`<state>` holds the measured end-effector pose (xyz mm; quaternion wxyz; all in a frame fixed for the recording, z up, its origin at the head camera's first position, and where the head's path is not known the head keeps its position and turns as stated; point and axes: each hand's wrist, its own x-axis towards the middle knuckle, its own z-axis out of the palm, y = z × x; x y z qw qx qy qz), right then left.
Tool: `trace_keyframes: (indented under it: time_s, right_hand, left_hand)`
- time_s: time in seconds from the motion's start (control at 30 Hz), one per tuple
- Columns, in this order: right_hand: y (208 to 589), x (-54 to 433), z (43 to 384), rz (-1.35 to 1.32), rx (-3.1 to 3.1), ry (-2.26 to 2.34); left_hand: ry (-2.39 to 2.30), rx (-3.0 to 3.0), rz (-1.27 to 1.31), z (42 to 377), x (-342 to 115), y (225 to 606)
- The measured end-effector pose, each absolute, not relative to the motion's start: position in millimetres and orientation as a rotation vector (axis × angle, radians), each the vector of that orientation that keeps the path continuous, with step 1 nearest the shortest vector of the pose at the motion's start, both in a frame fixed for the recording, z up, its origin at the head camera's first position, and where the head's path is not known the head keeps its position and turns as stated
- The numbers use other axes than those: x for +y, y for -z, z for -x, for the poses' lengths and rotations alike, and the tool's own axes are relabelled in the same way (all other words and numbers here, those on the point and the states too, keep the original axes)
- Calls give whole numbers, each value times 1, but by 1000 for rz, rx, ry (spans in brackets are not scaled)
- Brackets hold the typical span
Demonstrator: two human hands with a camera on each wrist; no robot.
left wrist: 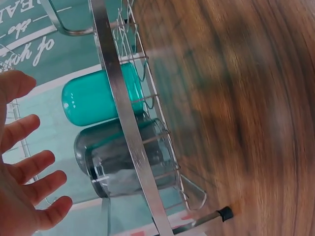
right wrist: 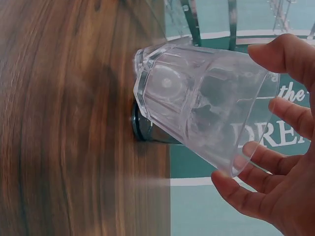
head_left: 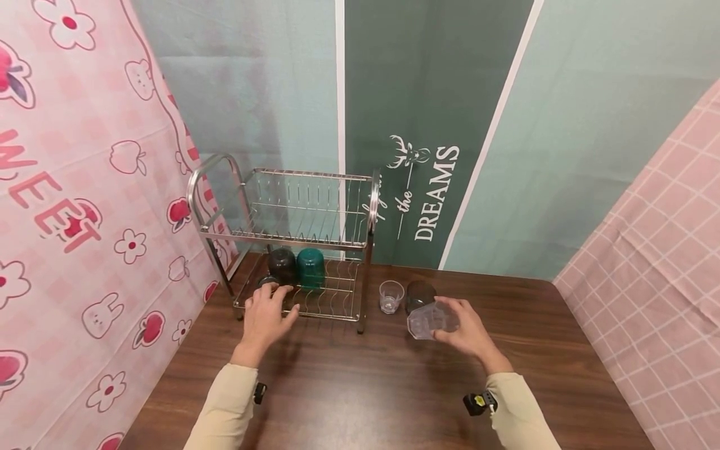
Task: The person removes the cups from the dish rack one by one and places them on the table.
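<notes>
My right hand (head_left: 469, 334) grips a clear faceted cup (right wrist: 206, 103) near its rim, thumb on one side and fingers on the other. The cup is tilted, its base toward the table in the right wrist view. Just behind it on the table stand a smaller-looking clear cup (head_left: 390, 297) and a dark cup (head_left: 420, 294), partly hidden. My left hand (head_left: 264, 319) is at the front of the dish rack's lower shelf, fingers spread and holding nothing. On that shelf are an upside-down teal cup (head_left: 311, 269), a dark grey cup (head_left: 282, 265) and another greyish see-through cup (left wrist: 128, 167).
The two-tier metal dish rack (head_left: 287, 237) stands at the back left of the wooden table (head_left: 349, 387). Its upper tier has wire slots and raised side handles. A green cloth (head_left: 427, 75) hangs behind, with pink cloths (head_left: 675, 262) at both sides.
</notes>
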<state>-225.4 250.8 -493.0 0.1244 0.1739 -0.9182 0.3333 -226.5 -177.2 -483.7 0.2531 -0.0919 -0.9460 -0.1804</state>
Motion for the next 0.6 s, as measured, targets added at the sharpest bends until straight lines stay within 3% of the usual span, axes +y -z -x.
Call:
trace_keyframes:
  time_s: [0.6]
  right_hand:
    - [492, 262, 244, -492, -2834, -788]
  left_hand:
    - [472, -2523, 231, 237, -199, 485]
